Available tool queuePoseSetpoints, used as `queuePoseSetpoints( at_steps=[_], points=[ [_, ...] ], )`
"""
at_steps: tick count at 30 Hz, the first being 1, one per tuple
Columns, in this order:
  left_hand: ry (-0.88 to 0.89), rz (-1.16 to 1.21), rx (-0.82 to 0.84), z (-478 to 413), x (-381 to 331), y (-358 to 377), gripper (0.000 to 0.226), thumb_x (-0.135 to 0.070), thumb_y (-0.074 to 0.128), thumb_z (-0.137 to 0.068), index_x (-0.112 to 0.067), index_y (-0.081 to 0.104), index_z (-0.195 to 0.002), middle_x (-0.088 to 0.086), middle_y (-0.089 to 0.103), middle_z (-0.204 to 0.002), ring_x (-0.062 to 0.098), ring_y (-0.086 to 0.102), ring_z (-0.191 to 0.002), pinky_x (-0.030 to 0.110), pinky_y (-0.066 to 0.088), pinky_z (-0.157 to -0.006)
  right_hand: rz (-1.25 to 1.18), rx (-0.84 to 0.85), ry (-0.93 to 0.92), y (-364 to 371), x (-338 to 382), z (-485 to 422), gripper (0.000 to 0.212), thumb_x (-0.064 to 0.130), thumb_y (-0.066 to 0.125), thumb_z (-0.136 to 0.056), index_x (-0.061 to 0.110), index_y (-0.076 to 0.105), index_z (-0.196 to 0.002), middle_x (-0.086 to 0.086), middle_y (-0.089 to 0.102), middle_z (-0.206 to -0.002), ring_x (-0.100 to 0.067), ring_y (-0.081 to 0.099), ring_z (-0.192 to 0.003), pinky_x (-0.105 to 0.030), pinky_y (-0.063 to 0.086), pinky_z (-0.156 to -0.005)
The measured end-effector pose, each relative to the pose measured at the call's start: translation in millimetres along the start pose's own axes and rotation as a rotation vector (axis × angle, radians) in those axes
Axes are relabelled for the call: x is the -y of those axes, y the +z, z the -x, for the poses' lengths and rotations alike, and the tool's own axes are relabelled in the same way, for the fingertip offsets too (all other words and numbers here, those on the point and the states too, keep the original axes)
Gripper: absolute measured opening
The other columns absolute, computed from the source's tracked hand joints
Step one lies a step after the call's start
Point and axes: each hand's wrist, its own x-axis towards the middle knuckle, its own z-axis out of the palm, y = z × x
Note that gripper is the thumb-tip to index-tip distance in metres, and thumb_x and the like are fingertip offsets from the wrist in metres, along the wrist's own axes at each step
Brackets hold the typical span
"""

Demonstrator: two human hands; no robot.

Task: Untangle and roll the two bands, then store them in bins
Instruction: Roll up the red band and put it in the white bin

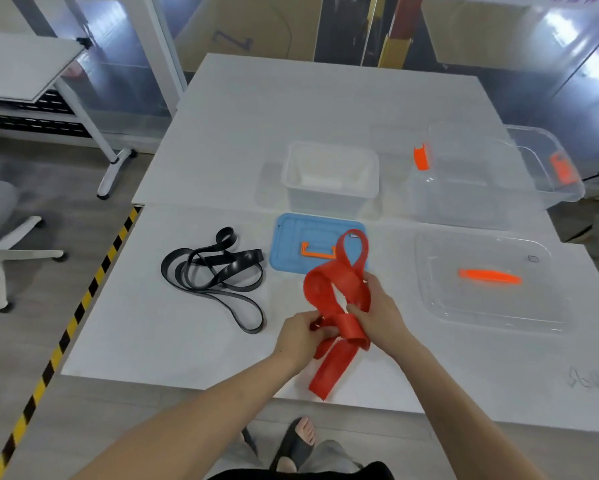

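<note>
A wide red band point(339, 292) hangs in twisted loops above the near part of the white table point(194, 341). My left hand point(299, 336) pinches its lower left fold, and my right hand point(377, 311) grips the loops from the right. One end of the red band droops toward the table's front edge. A narrow black band point(215, 271) lies tangled and loose on the table to the left, touched by neither hand. Behind stand a small white bin point(331, 176) and a larger clear bin point(492, 174) with orange latches, both without lids.
A blue lid point(291, 244) with an orange handle lies flat in front of the white bin. A clear lid point(492, 282) with an orange handle lies at the right. Yellow-black tape point(83, 299) marks the floor on the left, beside an office chair point(0, 233).
</note>
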Motion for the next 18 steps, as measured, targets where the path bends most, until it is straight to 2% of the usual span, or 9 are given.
queuePoseSetpoints(
  at_steps=[2,5,7,10,12,14,16,18],
  points=[
    [-0.069,-0.114,-0.013,-3,8,2,0.016,-0.032,0.072,-0.089,-0.017,0.073,-0.092,0.001,0.072,-0.076,0.021,0.064,-0.066,0.045,0.054,-0.067,0.264,0.099,-0.074,5,-10,-8,0.072,0.028,0.065,-0.099,0.025,0.031,-0.162,-0.007,0.060,-0.148,-0.034,0.062,-0.129,-0.043,0.050,-0.104],
    [-0.222,-0.267,0.026,-6,26,4,0.022,-0.035,0.073,-0.088,-0.017,0.070,-0.101,0.005,0.075,-0.098,0.023,0.067,-0.084,0.033,0.050,-0.070,0.494,0.319,-0.084,16,-27,-20,0.070,0.053,0.047,-0.097,0.037,0.026,-0.162,-0.006,0.058,-0.148,-0.034,0.059,-0.130,-0.049,0.049,-0.106],
    [-0.313,-0.337,0.046,-6,43,3,0.030,-0.039,0.072,-0.084,-0.020,0.068,-0.107,0.005,0.071,-0.107,0.027,0.069,-0.098,0.037,0.055,-0.080,0.487,0.394,-0.042,22,-37,-27,0.072,0.063,0.042,-0.093,0.040,0.030,-0.160,-0.004,0.055,-0.151,-0.033,0.055,-0.135,-0.052,0.045,-0.111],
    [-0.382,-0.350,0.054,-5,62,3,0.050,-0.048,0.075,-0.083,-0.020,0.063,-0.123,0.005,0.065,-0.117,0.029,0.065,-0.110,0.037,0.051,-0.084,0.355,0.341,0.023,27,-46,-38,0.065,0.058,0.045,-0.103,0.033,0.031,-0.161,-0.003,0.051,-0.158,-0.031,0.050,-0.142,-0.050,0.041,-0.117],
    [-0.388,-0.322,0.042,-3,65,6,0.051,-0.046,0.075,-0.088,-0.014,0.059,-0.124,0.006,0.066,-0.121,0.029,0.066,-0.112,0.032,0.044,-0.079,0.381,0.270,-0.022,29,-48,-41,0.077,0.073,0.043,-0.097,0.033,0.029,-0.161,-0.001,0.052,-0.156,-0.029,0.051,-0.142,-0.051,0.043,-0.115],
    [-0.397,-0.294,0.027,-2,66,9,0.048,-0.042,0.074,-0.092,-0.012,0.054,-0.124,0.007,0.067,-0.124,0.028,0.066,-0.112,0.031,0.042,-0.078,0.452,0.266,-0.038,31,-47,-42,0.098,0.088,0.043,-0.085,0.032,0.022,-0.163,0.001,0.042,-0.164,-0.028,0.041,-0.151,-0.055,0.037,-0.120],
    [-0.408,-0.264,-0.003,1,67,9,0.044,-0.037,0.075,-0.091,-0.015,0.045,-0.115,0.009,0.066,-0.122,0.027,0.064,-0.102,0.032,0.043,-0.076,0.556,0.340,-0.050,35,-47,-42,0.116,0.094,0.044,-0.077,0.026,0.013,-0.166,0.000,0.025,-0.173,-0.029,0.024,-0.159,-0.058,0.025,-0.126],
    [-0.403,-0.265,-0.018,4,68,6,0.051,-0.032,0.078,-0.088,-0.015,0.040,-0.117,0.011,0.063,-0.121,0.025,0.060,-0.093,0.034,0.043,-0.074,0.588,0.434,-0.030,41,-48,-43,0.121,0.094,0.047,-0.077,0.022,0.012,-0.166,-0.002,0.020,-0.174,-0.029,0.019,-0.161,-0.058,0.022,-0.127]
  ],
)
